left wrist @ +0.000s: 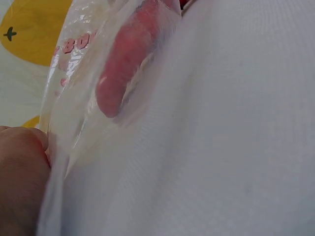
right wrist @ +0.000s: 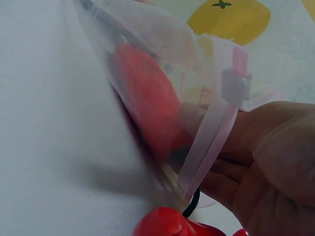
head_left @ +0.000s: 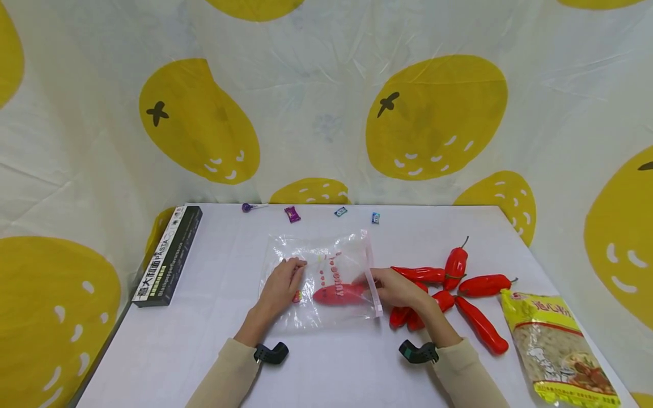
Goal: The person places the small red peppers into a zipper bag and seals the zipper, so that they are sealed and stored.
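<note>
A clear zip bag (head_left: 301, 317) with red print and a pink slider edge lies mid-table, its mouth facing right. Inside it is a red chili pepper (head_left: 334, 294), also seen through the film in the left wrist view (left wrist: 125, 59). My right hand (head_left: 393, 286) reaches into the mouth and grips the pepper's stem end; the right wrist view shows the thumb on the pepper (right wrist: 147, 98). At the bag's left part, my left hand (head_left: 280, 286) pinches the film, its fingertips partly hidden. A small red piece (head_left: 297, 296) shows beside that hand.
Several red peppers (head_left: 482, 323) lie right of the bag, beside a yellow pasta packet (head_left: 561, 351). A black and white pasta box (head_left: 170, 255) stands at left. Along the back are a lollipop (head_left: 247, 208), a purple candy (head_left: 292, 214) and two small blue-green wrapped sweets (head_left: 375, 218).
</note>
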Demonstrator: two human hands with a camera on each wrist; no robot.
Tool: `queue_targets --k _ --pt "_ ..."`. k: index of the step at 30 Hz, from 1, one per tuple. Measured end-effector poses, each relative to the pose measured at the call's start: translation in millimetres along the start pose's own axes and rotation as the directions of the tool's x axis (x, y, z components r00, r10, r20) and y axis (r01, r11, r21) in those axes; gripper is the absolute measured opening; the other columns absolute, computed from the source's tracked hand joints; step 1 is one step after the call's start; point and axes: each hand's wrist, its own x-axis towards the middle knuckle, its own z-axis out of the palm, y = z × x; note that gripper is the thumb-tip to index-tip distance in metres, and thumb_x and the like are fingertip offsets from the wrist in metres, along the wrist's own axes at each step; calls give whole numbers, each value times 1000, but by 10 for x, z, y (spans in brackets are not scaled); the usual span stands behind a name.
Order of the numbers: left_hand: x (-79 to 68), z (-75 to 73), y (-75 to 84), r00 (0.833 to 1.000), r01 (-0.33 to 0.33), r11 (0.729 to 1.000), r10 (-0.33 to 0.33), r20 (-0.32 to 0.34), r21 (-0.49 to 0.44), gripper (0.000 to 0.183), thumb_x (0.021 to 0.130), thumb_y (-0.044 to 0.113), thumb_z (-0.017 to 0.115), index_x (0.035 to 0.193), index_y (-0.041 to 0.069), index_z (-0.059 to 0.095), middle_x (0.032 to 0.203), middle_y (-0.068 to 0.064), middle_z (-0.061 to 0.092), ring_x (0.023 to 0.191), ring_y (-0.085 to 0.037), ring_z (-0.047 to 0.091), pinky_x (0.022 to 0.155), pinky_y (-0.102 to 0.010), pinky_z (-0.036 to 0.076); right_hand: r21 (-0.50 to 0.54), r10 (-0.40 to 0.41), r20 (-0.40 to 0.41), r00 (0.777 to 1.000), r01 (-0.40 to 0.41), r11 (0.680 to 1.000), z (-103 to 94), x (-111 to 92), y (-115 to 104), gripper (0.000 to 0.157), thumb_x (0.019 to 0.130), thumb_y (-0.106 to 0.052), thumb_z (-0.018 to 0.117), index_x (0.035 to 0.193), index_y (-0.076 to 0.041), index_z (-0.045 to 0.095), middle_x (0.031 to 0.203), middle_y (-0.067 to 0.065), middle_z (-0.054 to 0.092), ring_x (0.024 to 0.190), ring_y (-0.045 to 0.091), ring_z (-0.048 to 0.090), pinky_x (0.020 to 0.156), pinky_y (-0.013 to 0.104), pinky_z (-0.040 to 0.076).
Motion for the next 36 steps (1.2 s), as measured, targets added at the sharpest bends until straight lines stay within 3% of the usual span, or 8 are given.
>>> queue_targets --k 4,9,18,23,26,30,33,36 --pt "0 -2 1 1000 -4 1000 4 -3 -5 21 97 25 49 113 18 60 94 5 65 81 -8 55 93 -34 49 24 -27 7 1000 27 999 -2 4 13 35 84 -27 69 119 -25 63 110 -8 65 98 12 59 80 27 55" --pt "2 9 -2 1000 -2 1000 2 11 0 21 98 26 48 113 17 59 97 4 66 84 -9 57 111 -40 36 64 -24 33 999 21 998 8 -8 22 31 84 -28 69 115 -25 66 107 -7 67 94 13 60 76 24 55" --pt "-3 18 -17 1000 7 1000 -7 15 10 21 97 29 49 114 19 58 95 6 64 82 -8 56 90 -35 50 164 -117 95 989 100 981 26 16 24 20 86 -26 67 106 -29 70 104 -11 68 99 14 61 79 23 54" --pt "9 26 -35 1000 -10 1000 10 12 5 22 97 28 48 114 18 59 96 4 65 84 -9 57 106 -39 42 181 -149 119 982 126 975 47 33 33 18 87 -23 66 104 -28 71 102 -11 69 98 13 61 79 23 53" --pt "8 27 -33 1000 -7 1000 7 18 2 22 97 28 49 114 18 58 98 4 66 87 -9 58 113 -41 33 168 -127 116 985 106 980 45 29 45 18 87 -24 66 102 -30 72 99 -12 70 93 13 61 75 24 54" --pt "10 19 -25 1000 -3 1000 3 25 -2 22 97 27 50 114 17 59 99 3 66 90 -11 60 113 -42 32 155 -82 102 991 66 986 24 15 50 17 86 -26 67 102 -30 72 94 -11 71 85 16 61 68 25 53" --pt "14 12 -23 1000 1 1000 -1 29 -5 22 97 27 49 114 16 59 100 2 66 91 -12 60 113 -42 33 145 -53 87 995 40 989 3 0 41 17 86 -25 67 103 -27 72 94 -7 70 83 16 61 67 23 53" --pt "11 4 -16 999 9 1000 -9 33 -6 23 97 28 49 115 17 59 101 3 66 91 -11 60 106 -39 42 117 -23 58 998 16 993 -21 -15 39 18 86 -23 67 103 -26 72 97 -6 69 86 16 60 69 22 53"
